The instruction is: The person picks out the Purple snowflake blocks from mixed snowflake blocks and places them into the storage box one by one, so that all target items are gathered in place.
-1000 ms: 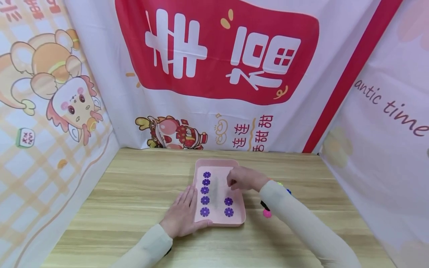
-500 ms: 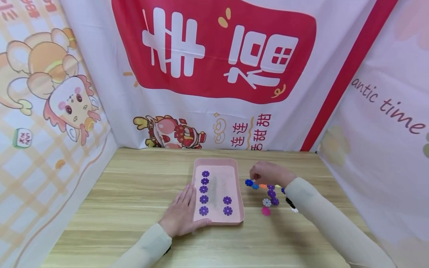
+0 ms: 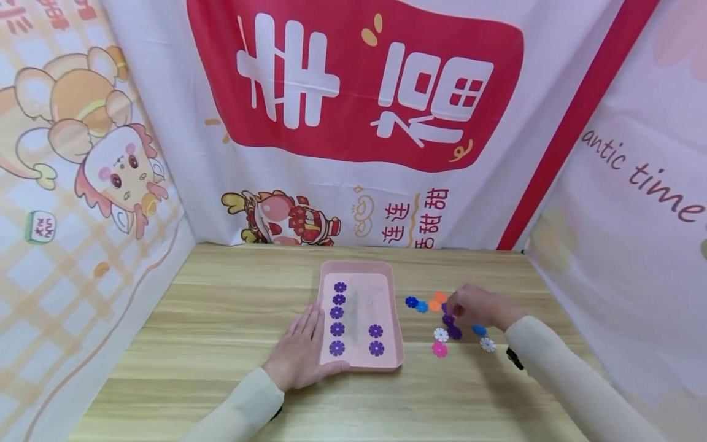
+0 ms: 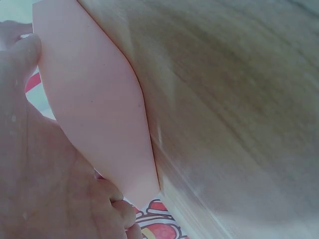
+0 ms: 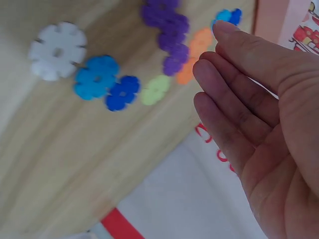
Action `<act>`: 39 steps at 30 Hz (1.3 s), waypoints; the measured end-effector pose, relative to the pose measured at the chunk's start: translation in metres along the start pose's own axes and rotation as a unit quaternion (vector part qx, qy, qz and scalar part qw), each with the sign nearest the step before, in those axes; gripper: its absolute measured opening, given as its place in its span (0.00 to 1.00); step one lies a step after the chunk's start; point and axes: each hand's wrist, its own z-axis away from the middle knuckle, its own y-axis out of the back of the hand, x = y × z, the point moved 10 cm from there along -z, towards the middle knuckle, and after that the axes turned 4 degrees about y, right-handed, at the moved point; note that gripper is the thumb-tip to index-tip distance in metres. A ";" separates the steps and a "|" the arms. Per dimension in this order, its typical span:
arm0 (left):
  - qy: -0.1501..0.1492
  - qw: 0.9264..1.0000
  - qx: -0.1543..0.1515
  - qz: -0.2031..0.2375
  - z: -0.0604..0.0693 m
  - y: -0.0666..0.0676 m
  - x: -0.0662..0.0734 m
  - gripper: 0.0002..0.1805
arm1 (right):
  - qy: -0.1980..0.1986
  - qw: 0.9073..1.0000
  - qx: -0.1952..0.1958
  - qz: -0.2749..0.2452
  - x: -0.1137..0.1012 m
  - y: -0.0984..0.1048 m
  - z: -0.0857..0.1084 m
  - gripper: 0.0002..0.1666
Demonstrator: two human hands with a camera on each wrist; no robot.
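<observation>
My left hand (image 3: 301, 353) rests along the left edge of the pink tray (image 3: 361, 266), fingers straight; in the left wrist view the hand (image 4: 55, 159) lies against the tray's wall (image 4: 99, 104). Inside the tray are a left column of several purple flower pieces (image 3: 337, 329) and two more purple pieces (image 3: 376, 331) at the lower right. My right hand (image 3: 477, 306) is over the loose pieces right of the tray, beside a purple group (image 3: 454, 332). In the right wrist view that hand (image 5: 269, 104) has loosely bent fingers, nothing visible in them, near the purple pieces (image 5: 173, 32).
Around the purple group lie dark blue (image 3: 411, 302), light blue (image 3: 422, 306), orange (image 3: 435, 306), white (image 3: 440, 334) and pink (image 3: 439, 349) pieces. A yellow-green piece (image 5: 155, 90) shows in the right wrist view. Printed cloth (image 3: 353, 202) hangs behind the wooden table (image 3: 232, 307).
My right hand has moved from above the tray's right side out to the right, over the loose pieces, uncovering several of them. My left hand has stayed at the tray's edge.
</observation>
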 end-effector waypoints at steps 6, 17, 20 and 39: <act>-0.001 1.000 -0.001 0.000 0.001 0.000 0.001 0.67 | -0.027 0.999 -0.006 -0.022 0.011 -0.021 0.007 0.07; 0.003 1.000 -0.006 0.003 0.001 0.000 0.001 0.67 | -0.010 1.000 0.017 -0.014 0.013 -0.032 0.009 0.07; 0.003 1.000 -0.007 0.004 0.000 0.000 0.000 0.67 | -0.022 0.999 0.018 -0.015 0.015 -0.034 0.007 0.08; 0.004 1.000 -0.009 0.000 0.000 -0.001 -0.001 0.67 | -0.037 0.999 0.004 -0.017 0.014 -0.034 -0.008 0.12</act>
